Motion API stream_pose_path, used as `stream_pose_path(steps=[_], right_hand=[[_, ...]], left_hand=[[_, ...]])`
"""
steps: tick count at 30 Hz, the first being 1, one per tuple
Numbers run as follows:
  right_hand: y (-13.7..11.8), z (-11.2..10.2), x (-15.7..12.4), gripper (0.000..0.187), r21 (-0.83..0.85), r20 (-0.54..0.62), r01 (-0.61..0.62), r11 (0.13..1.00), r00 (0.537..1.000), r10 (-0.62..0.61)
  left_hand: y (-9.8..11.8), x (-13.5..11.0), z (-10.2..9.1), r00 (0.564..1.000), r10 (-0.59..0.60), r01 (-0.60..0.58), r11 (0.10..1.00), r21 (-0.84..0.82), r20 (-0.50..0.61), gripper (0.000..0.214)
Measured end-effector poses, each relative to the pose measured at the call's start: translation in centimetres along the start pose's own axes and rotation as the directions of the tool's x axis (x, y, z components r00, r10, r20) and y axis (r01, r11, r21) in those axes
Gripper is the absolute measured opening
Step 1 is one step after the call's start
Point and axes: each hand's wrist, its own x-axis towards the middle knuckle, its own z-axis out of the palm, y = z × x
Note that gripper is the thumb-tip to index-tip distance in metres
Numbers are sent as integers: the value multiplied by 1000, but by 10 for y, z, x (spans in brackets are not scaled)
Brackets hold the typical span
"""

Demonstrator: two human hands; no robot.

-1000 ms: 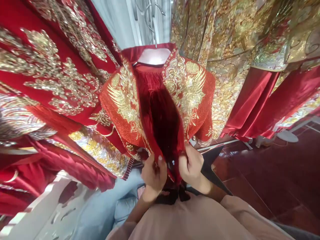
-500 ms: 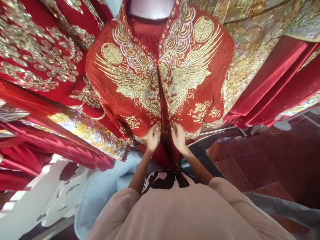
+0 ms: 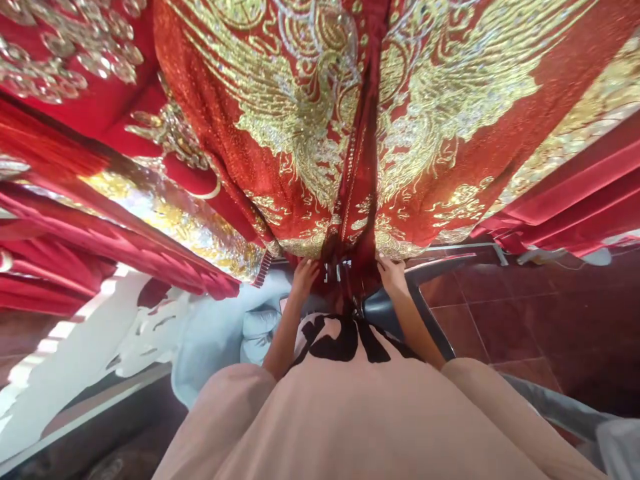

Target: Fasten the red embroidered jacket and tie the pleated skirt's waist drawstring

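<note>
Red jacket [image 3: 325, 113] fills 11 to 1 o'clock, gold winged embroidery [image 3: 275, 100] either side of dark front gap [image 3: 367, 140]. My left hand [image 3: 305, 277], 7 o'clock of centre, grasps hem [image 3: 303, 248] beside gap; right hand [image 3: 393, 273], 4 o'clock, grasps hem across gap; thumbs hard to make out. Sequined red garment [image 3: 85, 113] at 10 o'clock, pale blue upholstery [image 3: 205, 340] at 8, tiled floor [image 3: 500, 327] at 4.

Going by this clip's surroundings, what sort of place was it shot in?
Probably a costume or formalwear shop or showroom: an ornate red jacket with gold embroidery fills the foreground, a sequined red garment crowds its left, and tiled floor shows beyond.
</note>
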Motion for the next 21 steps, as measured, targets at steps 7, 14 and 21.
stream_pose_path(steps=[7, 14, 21], right_hand=[[2, 7, -33, 25, 40, 51, -138, 990, 989, 136], [-14, 26, -52, 20, 72, 90, -125, 990, 989, 118], [-12, 36, -62, 30, 118, -24, -163, 980, 986, 166]], left_hand=[[-18, -31, 21, 989, -95, 104, 991, -84, 111, 24], [-16, -57, 45, 986, -32, 56, 988, -142, 166, 16], [-6, -67, 59, 994, 34, -19, 991, -133, 106, 26]])
